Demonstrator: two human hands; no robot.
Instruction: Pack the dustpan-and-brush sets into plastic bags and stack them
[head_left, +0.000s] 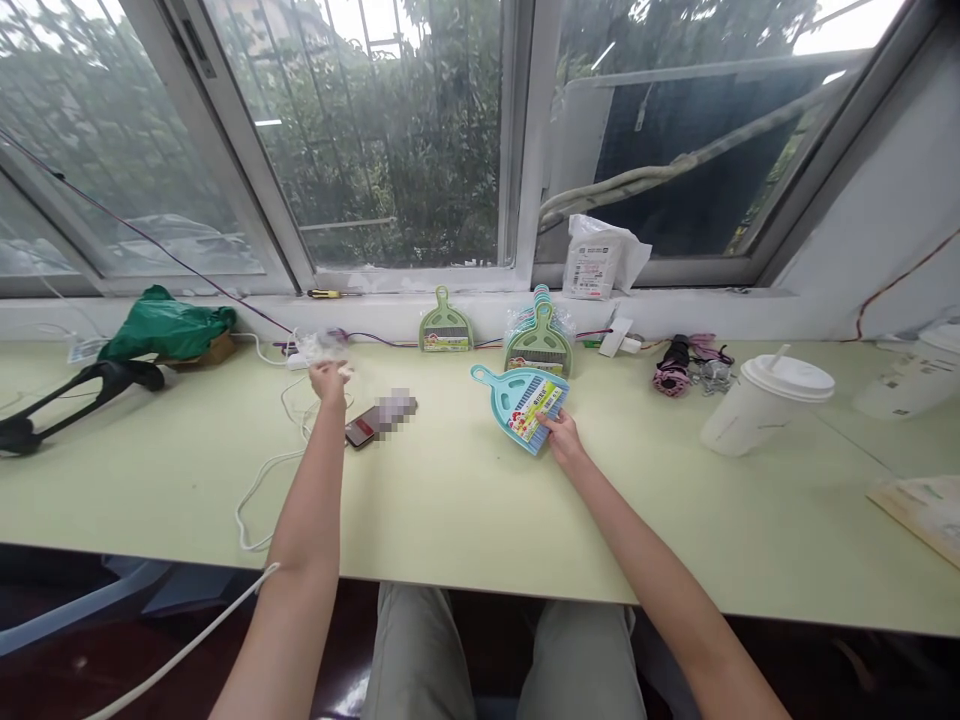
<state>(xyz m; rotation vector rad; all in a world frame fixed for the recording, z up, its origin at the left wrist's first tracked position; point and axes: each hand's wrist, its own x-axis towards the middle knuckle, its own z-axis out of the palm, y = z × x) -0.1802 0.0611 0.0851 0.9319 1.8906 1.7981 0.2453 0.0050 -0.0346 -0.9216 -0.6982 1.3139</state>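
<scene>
My right hand (564,438) grips the lower right edge of a light-blue dustpan with brush (517,405), held tilted just above the table, its handle pointing up left. A yellow printed label crosses the brush bristles. Farther off on the left, my left hand (328,382) is closed on a crumpled clear plastic wrapper (324,345), partly blurred, beside a white power strip (298,360). Behind the blue set, several more dustpan sets (541,345) stand stacked in clear wrapping, a green one in front. Another green dustpan set (445,325) leans against the wall to their left.
A phone (363,428) lies mid-table near a white cable (262,480). At left are a green plastic bag (169,322) and a black curved object (82,390). To the right stand a folded umbrella (671,368) and a lidded white cup (761,405). A white package (592,262) rests on the sill.
</scene>
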